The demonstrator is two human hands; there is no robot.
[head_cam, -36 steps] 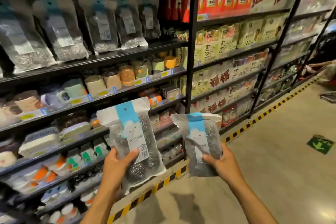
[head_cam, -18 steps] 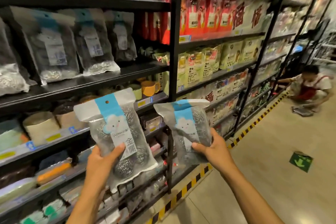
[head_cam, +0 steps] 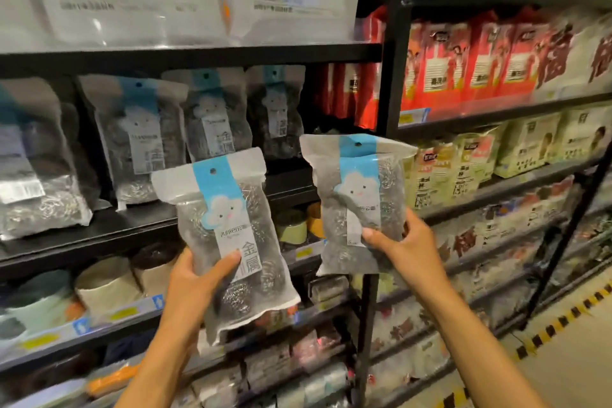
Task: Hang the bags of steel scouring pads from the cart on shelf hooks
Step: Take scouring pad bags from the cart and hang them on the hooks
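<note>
Bags raised to the hanging row.
Left bag [head_cam: 231, 215] is clasped in the left grip [head_cam: 188, 281], right bag [head_cam: 357, 189] in the right grip [head_cam: 407, 242]; both have been lifted level with the hung bags [head_cam: 212, 116]. Hooks seemingly hidden; hanging remains.

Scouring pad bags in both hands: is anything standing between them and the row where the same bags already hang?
Nothing visible blocks the way. The left bag and the right bag are held in open air in front of and below the hanging bags. The hooks themselves are hidden.
</note>
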